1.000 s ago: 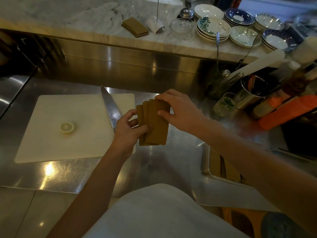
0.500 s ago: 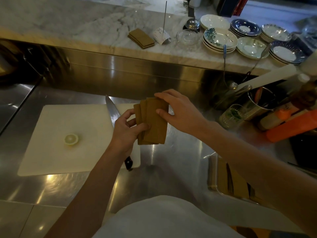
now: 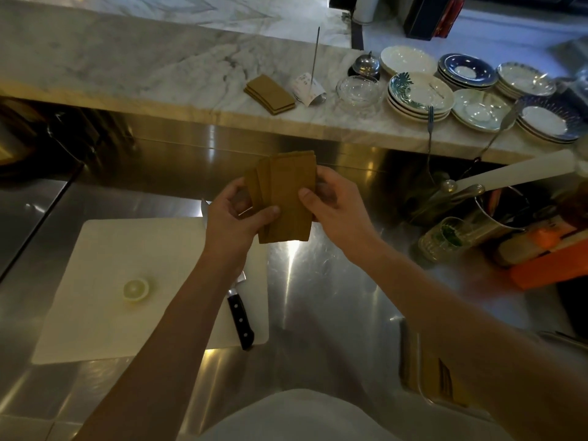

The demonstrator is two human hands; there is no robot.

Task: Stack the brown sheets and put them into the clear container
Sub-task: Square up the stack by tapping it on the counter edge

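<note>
A fanned bundle of brown sheets (image 3: 286,198) is held upright above the steel counter. My left hand (image 3: 235,218) grips its lower left edge with the thumb on the front. My right hand (image 3: 331,205) pinches its right edge. A second small pile of brown sheets (image 3: 269,94) lies on the marble ledge at the back. Low on the right, a clear container (image 3: 410,361) with brown sheets standing in it is partly hidden by my right forearm.
A white cutting board (image 3: 105,275) holds a lemon half (image 3: 136,289), with a black-handled knife (image 3: 240,319) at its right edge. Stacked plates (image 3: 420,97) and a glass bowl (image 3: 359,89) line the marble ledge. A metal cup (image 3: 496,214), a glass (image 3: 442,238) and bottles crowd the right.
Both hands have shifted on the bundle: my right hand moved from its top edge down to its right side. The camera view has tilted, so the counter looks lower.
</note>
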